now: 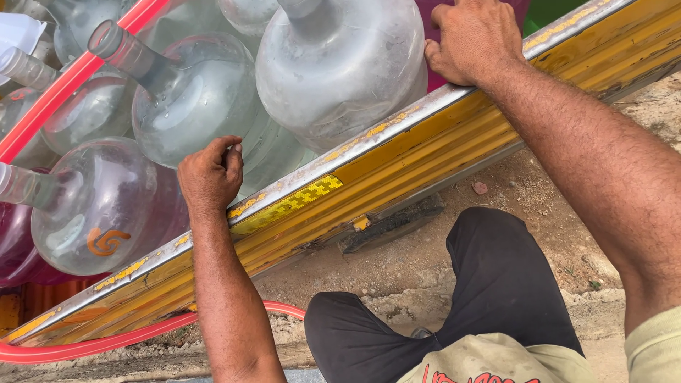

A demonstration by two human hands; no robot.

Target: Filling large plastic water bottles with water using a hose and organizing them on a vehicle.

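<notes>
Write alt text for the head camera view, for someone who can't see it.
A person's left hand and right hand grip the worn yellow side wall of a truck bed packed with large clear water jugs lying on their sides. A red hose curves below, over dirt ground.

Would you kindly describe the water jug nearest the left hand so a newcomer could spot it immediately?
Start at the yellow side panel of the loaded vehicle and follow its metal rim to the left hand. Just left of that hand lies a clear water jug on its side. Alone among its neighbours, it shows an orange swirl mark.
</notes>
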